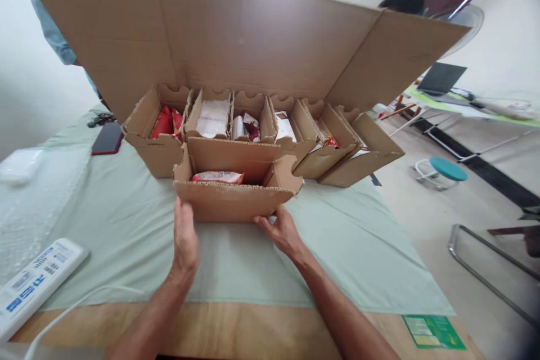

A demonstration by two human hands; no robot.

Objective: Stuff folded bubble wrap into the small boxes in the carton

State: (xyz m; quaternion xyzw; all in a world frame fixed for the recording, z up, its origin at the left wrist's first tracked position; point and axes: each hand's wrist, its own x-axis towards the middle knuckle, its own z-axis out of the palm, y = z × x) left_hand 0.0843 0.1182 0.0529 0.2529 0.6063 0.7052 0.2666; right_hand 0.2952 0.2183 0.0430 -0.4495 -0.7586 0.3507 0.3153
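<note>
A small open cardboard tray (232, 201) with a red-and-white packet inside stands on the pale green cloth (126, 219) in front of me. My left hand (184, 236) lies against its near left corner, fingers together and stretched flat. My right hand (282, 229) touches its near right bottom edge, fingers reaching under the corner. Behind it a row of several similar cardboard trays (211, 118) holds red and white packets, backed by a large unfolded cardboard sheet (253, 34).
A white power strip (31, 287) with its cable lies at the near left. A dark phone (107, 138) rests at the far left on the cloth. A green sticker (434, 332) sits on the wooden table edge. A teal stool (447, 170) and metal frames stand on the floor, right.
</note>
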